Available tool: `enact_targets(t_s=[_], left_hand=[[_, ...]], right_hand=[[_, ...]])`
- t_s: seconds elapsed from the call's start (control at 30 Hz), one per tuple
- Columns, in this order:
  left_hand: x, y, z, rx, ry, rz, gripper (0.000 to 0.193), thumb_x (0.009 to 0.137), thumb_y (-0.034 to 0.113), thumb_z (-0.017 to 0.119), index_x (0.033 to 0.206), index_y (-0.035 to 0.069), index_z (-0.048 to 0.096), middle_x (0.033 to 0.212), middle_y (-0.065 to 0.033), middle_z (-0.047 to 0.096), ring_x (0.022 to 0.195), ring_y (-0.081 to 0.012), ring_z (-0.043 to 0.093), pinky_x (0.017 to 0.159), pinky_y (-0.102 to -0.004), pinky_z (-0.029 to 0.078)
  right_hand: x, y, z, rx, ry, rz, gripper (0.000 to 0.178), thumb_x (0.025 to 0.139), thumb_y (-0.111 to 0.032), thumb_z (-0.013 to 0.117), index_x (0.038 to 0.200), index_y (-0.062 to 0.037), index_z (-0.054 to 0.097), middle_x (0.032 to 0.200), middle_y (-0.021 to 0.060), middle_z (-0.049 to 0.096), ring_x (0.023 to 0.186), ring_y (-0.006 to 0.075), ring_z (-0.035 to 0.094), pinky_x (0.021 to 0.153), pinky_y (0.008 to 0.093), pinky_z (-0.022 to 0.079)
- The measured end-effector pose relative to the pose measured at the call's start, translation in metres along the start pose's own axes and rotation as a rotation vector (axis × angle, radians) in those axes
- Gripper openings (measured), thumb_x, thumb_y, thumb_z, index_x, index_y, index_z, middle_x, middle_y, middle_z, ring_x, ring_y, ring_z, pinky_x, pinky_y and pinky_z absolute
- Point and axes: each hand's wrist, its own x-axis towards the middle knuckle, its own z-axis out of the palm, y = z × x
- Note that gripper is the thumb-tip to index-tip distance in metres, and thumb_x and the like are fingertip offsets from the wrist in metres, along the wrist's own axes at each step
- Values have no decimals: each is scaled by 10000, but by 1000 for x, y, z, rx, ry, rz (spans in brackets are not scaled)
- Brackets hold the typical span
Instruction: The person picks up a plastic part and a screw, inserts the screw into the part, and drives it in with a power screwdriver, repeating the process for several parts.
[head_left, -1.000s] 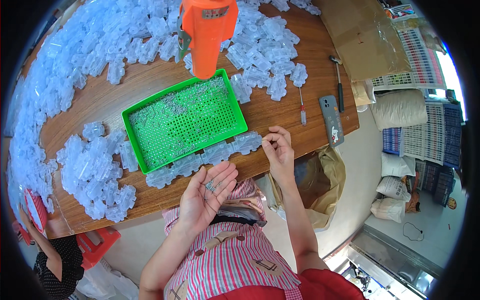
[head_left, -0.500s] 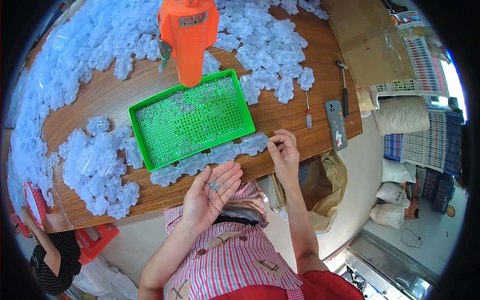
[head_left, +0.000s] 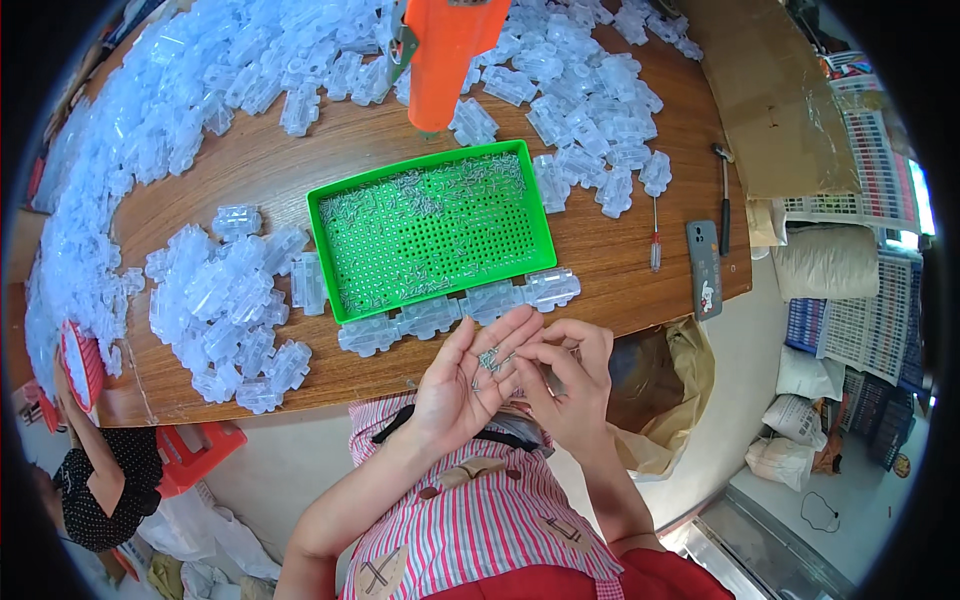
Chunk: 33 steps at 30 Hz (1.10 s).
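Note:
My left hand (head_left: 456, 392) is turned palm up and cupped, holding a small heap of silvery screws (head_left: 490, 361). Against its fingers, my right hand (head_left: 572, 392) is closed with thumb and forefinger pinched; whatever sits between those tips is too small to make out. Just beyond both hands runs a row of clear plastic housings (head_left: 430, 316), along the near side of a green perforated tray (head_left: 334, 262). Many more screws lie scattered inside that tray. An orange electric screwdriver or similar tool (head_left: 452, 75) hangs above the tray's far side.
Piles of clear plastic housings (head_left: 225, 310) cover the table's left and far sides. At right lie a screwdriver (head_left: 656, 252), a hammer (head_left: 724, 200) and a phone (head_left: 704, 268). A paper-lined bin (head_left: 690, 390) stands below the table edge. Another person's arm (head_left: 92, 440) shows at far left.
My right hand has moved from the right end of the housing row back to my left palm. The view has shifted, so the table contents appear farther right.

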Motion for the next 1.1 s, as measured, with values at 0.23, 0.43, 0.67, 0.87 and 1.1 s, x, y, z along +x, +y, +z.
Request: enact_targets(t_s=[0.23, 0.43, 0.67, 0.87, 1.1], left_hand=[[-3, -12, 4, 122, 36, 116, 568, 1036, 393, 274, 1436, -5, 333, 1492, -144, 353, 1353, -204, 385, 1121, -321, 324], [0, -11, -3, -38, 78, 95, 528, 1036, 345, 289, 1404, -24, 368, 1466, -161, 388, 1340, -238, 408, 1112, -349, 358], [-3, 1, -10, -118, 114, 143, 494, 1031, 293, 314, 1389, -39, 382, 1444, -199, 406, 1342, -292, 404, 1123, -399, 353], [-4, 7, -14, -154, 82, 167, 492, 1031, 284, 311, 1399, -37, 369, 1445, -200, 404, 1354, -294, 386, 1130, -402, 341], [-3, 6, -13, -142, 88, 151, 502, 1032, 300, 315, 1397, -41, 368, 1446, -204, 398, 1354, -290, 387, 1129, -396, 344]], right_hand=[[-1, -11, 4, -57, 12, 36, 185, 714, -18, 749, 881, -65, 685, 1033, 59, 567, 899, 214, 515, 737, 306, 455], [-3, -2, 9, 184, 61, 119, 162, 710, -5, 721, 843, -60, 644, 985, 65, 585, 905, 237, 543, 783, 337, 452], [-8, 71, 18, 44, 285, 208, 158, 731, 20, 715, 852, -48, 638, 966, 83, 565, 908, 235, 528, 804, 336, 433], [0, 75, 23, -51, 273, 119, 175, 736, 4, 736, 877, -56, 651, 999, 84, 552, 903, 247, 504, 778, 347, 432], [1, 80, 26, -73, 239, 116, 164, 750, -4, 734, 886, -57, 661, 1021, 88, 535, 918, 250, 490, 774, 347, 435]])
